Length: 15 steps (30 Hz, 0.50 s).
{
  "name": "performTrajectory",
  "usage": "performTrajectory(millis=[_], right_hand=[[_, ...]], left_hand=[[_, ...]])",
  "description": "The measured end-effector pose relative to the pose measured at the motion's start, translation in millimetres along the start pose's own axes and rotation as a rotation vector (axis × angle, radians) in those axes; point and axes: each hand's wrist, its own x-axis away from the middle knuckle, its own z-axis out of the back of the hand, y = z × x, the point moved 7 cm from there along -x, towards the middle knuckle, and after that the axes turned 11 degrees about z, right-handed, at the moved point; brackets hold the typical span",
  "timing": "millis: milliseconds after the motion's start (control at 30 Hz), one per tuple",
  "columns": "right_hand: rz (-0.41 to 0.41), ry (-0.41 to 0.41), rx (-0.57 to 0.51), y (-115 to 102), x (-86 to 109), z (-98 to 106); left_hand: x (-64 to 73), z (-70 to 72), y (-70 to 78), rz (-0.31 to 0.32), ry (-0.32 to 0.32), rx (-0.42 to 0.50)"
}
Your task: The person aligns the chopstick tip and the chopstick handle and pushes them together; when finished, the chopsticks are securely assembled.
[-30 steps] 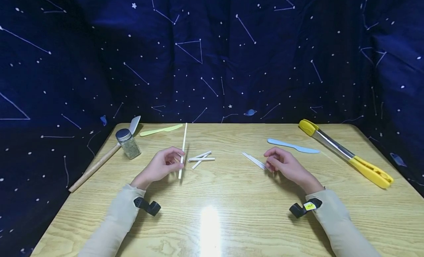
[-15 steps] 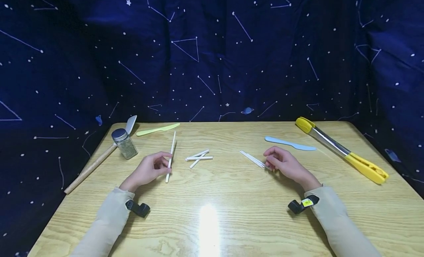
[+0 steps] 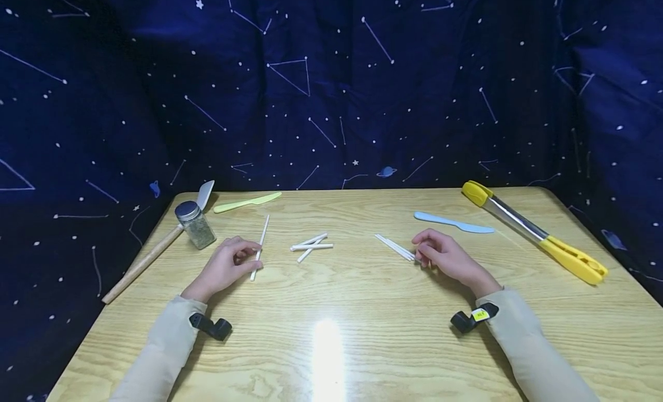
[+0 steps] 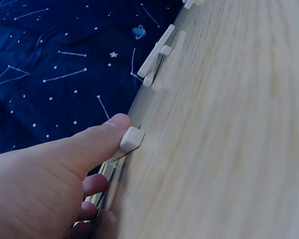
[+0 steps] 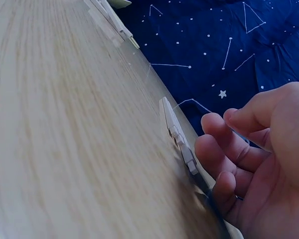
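Note:
In the head view my left hand (image 3: 225, 265) holds a slim white stick (image 3: 263, 230) low over the table, thumb and index finger at it. The left wrist view shows the thumb against the stick's squared end (image 4: 132, 139), close to the wood; the index finger is hidden there. My right hand (image 3: 449, 258) hovers by a small bundle of white sticks (image 3: 392, 245). Its fingers are loosely bent, with nothing between them. Seen from the right wrist, a gap separates the fingertips from the sticks (image 5: 175, 130). Between the hands, several white sticks (image 3: 320, 246) lie crossed.
At the left, a capped spice jar (image 3: 195, 226) stands by a long wooden-handled spatula (image 3: 147, 262). A pale green knife (image 3: 246, 203) lies behind. Toward the right are a blue knife (image 3: 453, 222) and yellow-ended tongs (image 3: 530, 232). A starry cloth (image 3: 331, 102) hangs behind the table.
My left hand has moved left with the white stick, away from the crossed sticks, and lowered it toward the table. The right hand stays by its bundle. The head view has shifted slightly.

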Motion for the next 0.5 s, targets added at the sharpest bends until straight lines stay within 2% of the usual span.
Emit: performTrajectory(millis=[133,267,367,500], right_hand=[[-0.012,0.006,0.008,0,0.8,1],[-0.015,0.0,0.024,0,0.6,1],[-0.003,-0.006,0.088,-1,-0.3,1],[0.015,0.009,0.236,-2,-0.9,3]], left_hand=[[1.3,1.7,-4.3,0.009,-0.013,-0.022],[1.8,5.3,-9.0,-0.013,-0.02,0.006],[1.5,8.7,-10.9,-0.041,-0.013,0.023],[0.7,10.5,-11.8,-0.053,-0.008,0.038]])
